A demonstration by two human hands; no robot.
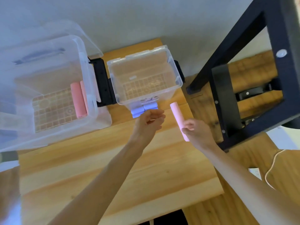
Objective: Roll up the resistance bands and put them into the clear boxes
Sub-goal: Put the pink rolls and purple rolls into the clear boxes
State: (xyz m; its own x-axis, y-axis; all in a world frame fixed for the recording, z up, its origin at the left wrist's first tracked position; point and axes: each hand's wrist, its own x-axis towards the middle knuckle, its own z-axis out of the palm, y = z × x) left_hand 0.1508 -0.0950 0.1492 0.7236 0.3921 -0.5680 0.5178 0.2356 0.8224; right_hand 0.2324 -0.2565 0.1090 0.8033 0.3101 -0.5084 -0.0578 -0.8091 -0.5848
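Note:
My right hand (198, 133) grips the near end of a rolled pink resistance band (177, 113), held just right of the small clear box (176, 71). Rolled lilac bands (146, 108) show at that box's near wall; I cannot tell whether they lie inside it. My left hand (150, 121) hovers right by them with fingers loosely curled and holds nothing. To the left stands a large clear box (90, 88) with two rolled pink bands (78, 99) along its right wall.
Everything sits on a wooden table (113, 168). A black bracket (103, 82) lies between the boxes. A black metal frame (243, 65) rises at the right. A white cord (274, 164) trails near my right forearm.

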